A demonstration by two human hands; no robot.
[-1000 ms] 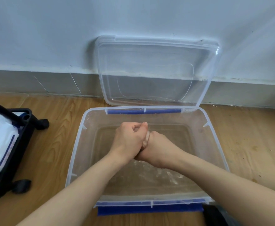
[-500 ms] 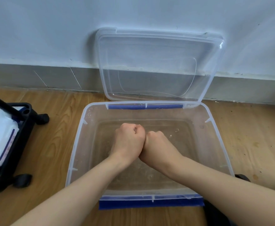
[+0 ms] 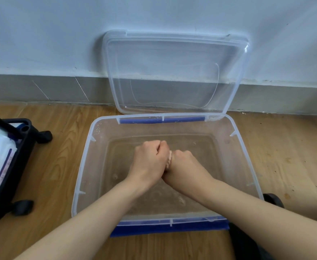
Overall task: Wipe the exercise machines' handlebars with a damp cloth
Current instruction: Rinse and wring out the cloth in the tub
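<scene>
While fisted, both grips (image 3: 168, 159) on cloth (image 3: 169, 160)

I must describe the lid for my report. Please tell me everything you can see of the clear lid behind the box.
The lid is clear, colourless plastic, rectangular with rounded corners, a raised rim and a faint inner panel outline. It is off the box and stands almost upright, leaning against the wall. Its lower edge sits behind the box's far rim. Neither hand touches it.
</scene>
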